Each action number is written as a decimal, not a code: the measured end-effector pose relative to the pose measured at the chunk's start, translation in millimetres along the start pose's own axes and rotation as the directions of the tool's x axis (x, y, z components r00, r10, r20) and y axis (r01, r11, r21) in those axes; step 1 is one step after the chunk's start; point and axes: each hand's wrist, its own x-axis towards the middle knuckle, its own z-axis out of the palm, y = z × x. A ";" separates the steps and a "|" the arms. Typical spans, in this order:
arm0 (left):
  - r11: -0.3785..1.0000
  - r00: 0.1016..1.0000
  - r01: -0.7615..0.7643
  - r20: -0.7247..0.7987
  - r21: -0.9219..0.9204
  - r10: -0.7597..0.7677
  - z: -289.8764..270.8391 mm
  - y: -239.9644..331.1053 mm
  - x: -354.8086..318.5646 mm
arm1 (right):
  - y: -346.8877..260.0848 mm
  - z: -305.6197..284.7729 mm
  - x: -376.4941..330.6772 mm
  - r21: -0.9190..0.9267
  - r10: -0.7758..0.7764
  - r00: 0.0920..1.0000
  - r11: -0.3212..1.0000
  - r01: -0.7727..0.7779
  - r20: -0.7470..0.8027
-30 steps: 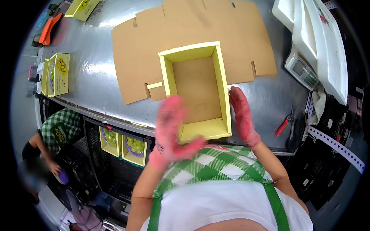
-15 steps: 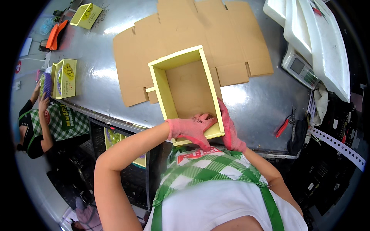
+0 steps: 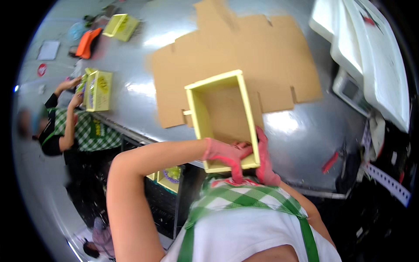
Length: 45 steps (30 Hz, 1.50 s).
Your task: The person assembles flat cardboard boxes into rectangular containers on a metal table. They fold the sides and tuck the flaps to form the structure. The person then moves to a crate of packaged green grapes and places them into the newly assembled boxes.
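In front of me an open-topped yellow cardboard box point(image 3: 252, 118) with a brown inside stands at the near edge of the table, over flat brown cardboard point(image 3: 279, 56). My left hand point(image 3: 227, 153), in a pink glove, is closed over the near wall: its fingers reach inside, while the thumb hangs outside. Against the outer right side, at the near corner, my gloved right hand point(image 3: 265, 159) holds the box, partly hidden by the wall. A small yellow tab point(image 3: 187, 112) sticks out from the box's left side.
White foam trays point(image 3: 384, 65) and a scale point(image 3: 350, 91) stand at the right, near red-handled pliers point(image 3: 330, 162). At left a co-worker's hands point(image 3: 75, 92) are at a yellow grape box point(image 3: 102, 91). An orange object point(image 3: 88, 43) and another yellow box point(image 3: 121, 27) lie beyond.
My view has shifted, so the scene sits further right and lower. My hands keep their hold on the box. The co-worker's hands, earlier around a purple-wrapped bunch, are now at the grape box's side.
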 end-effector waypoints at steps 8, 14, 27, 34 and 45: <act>0.987 0.997 -0.033 -0.058 0.155 0.042 4.3 -1.2 0.8 | -19.1 11.1 5.2 0.088 0.090 0.995 0.992 -0.093 0.029; 0.993 1.000 -0.007 -0.021 0.118 0.010 5.4 -4.0 7.5 | -8.0 4.4 20.0 -0.034 0.075 0.997 0.997 -0.076 -0.021; 0.983 0.990 -0.033 -0.126 0.181 0.056 10.8 -6.6 4.0 | 0.5 -0.6 23.5 -0.141 0.016 0.997 0.990 -0.027 -0.080; 0.989 0.997 -0.007 -0.079 0.145 0.019 6.0 -2.9 2.8 | 1.1 -8.7 16.5 -0.183 -0.042 0.992 0.983 0.020 -0.116; 0.823 0.294 -0.419 -0.800 0.384 0.523 35.3 -14.8 -67.9 | -37.1 -50.8 9.4 -0.407 -0.337 0.932 0.876 0.259 -0.131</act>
